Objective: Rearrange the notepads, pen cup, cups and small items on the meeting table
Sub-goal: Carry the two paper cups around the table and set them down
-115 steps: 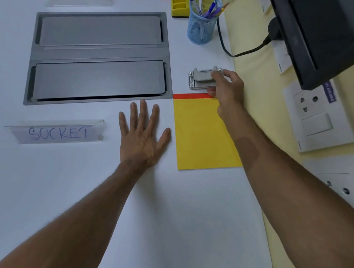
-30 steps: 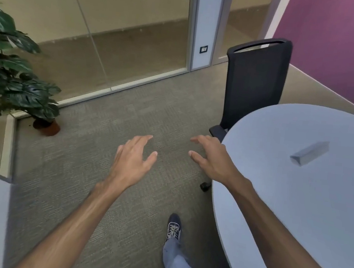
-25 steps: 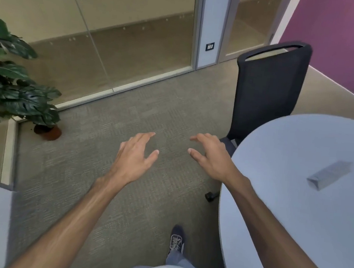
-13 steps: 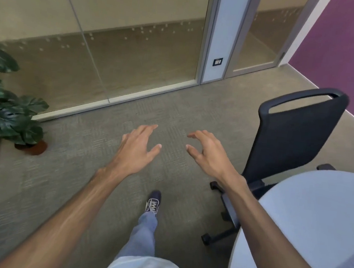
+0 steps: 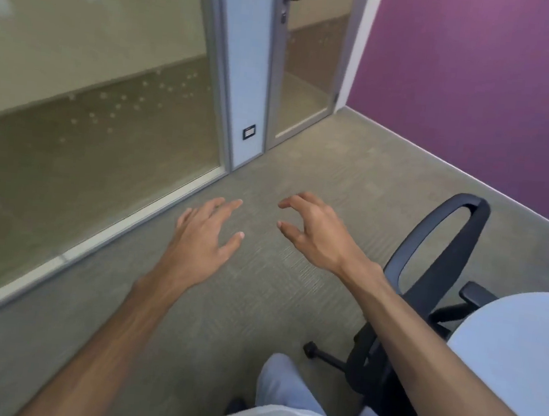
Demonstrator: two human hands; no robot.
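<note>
Carpeted room, glass wall (image 5: pixel 83 113), purple wall (image 5: pixel 481 94). Left hand (image 5: pixel 201 234) and right hand (image 5: pixel 314 237) outstretched over carpet (image 5: pixel 286 182), fingers loose, grasping nothing. Black chair (image 5: pixel 428 275) beside round table (image 5: pixel 515 351).

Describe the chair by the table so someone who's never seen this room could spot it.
Start at the purple wall on the right and drop down to the rounded white table in the lower right corner. Beside its edge stands the office chair, the only seat in view: black, on a wheeled base, with an open loop at the top of its back.
</note>
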